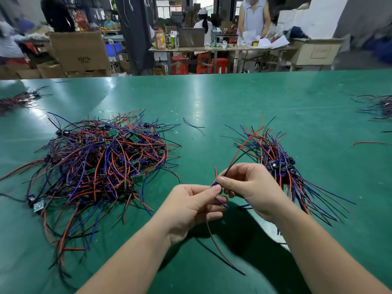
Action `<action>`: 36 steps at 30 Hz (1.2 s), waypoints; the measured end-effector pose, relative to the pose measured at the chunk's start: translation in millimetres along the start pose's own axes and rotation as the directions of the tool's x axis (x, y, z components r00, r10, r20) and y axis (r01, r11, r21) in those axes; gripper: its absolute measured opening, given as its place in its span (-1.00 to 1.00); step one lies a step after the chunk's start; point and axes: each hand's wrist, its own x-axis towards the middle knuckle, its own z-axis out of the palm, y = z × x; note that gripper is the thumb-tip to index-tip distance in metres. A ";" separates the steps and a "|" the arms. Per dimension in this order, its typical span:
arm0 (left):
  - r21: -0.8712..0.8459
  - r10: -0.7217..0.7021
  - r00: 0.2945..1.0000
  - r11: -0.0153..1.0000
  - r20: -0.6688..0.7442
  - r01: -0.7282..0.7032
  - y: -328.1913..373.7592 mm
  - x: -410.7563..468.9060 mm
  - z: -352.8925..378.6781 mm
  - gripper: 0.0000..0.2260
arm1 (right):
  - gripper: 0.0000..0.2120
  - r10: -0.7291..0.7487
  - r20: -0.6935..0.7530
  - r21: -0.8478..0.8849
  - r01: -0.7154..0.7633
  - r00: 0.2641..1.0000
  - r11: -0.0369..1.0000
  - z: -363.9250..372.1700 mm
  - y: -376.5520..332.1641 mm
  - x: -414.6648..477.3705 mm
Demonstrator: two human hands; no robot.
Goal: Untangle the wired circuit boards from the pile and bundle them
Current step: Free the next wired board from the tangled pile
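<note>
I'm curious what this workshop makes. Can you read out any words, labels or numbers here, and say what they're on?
No text can be read clearly.
On the cardboard box, far left background: a dark printed mark, too blurred to read.
On the orange bottle: label blurred.
On the green boards in the pile: markings too small.
On the wired circuit board pinched by the left hand and right hand: nothing legible.

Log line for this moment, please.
stage: untangling; left hand: pinches wired circuit board; right hand: pinches same board; tangled pile: left; aligned bundle: right
</note>
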 end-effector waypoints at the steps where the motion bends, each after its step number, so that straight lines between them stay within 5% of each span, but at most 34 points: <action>1: -0.037 -0.009 1.000 0.999 0.002 0.009 -0.7 1.6 -0.6 -0.75 | -0.90 0.013 0.014 0.006 -0.013 1.000 1.000 -0.3 -0.2 -0.2; 5: -0.158 -0.005 0.999 0.987 0.054 0.014 -1.8 4.8 -1.1 -0.72 | -0.89 0.037 0.001 0.066 -0.037 0.999 0.997 -1.2 0.2 1.2; 12: 0.090 0.057 0.988 0.993 0.143 -0.071 -1.7 0.7 -0.4 -0.68 | -0.93 0.167 -0.097 0.163 -0.150 0.981 0.975 -3.2 -1.7 3.0; 22: 0.071 -0.064 0.883 0.997 0.465 0.034 -2.9 -7.9 -2.0 -0.79 | -0.86 0.298 -0.367 0.570 -0.040 0.881 0.821 -34.5 -21.0 9.9; 26: 0.061 -0.080 0.872 0.996 0.483 0.058 -1.9 -8.1 -2.1 -0.79 | -0.88 0.293 -0.408 0.561 -0.017 0.865 0.828 -38.6 -16.3 13.8; 32: -0.003 -0.026 0.856 0.999 0.517 0.032 -2.8 -10.8 -4.6 -0.86 | -0.56 0.358 -0.324 0.589 -0.109 0.876 0.801 -39.4 -11.1 19.6; 36: -0.206 0.125 0.943 0.977 0.309 -0.062 5.7 -5.2 -3.3 -0.91 | -0.72 0.373 -0.317 0.500 -0.181 0.872 0.847 -38.1 -10.5 19.0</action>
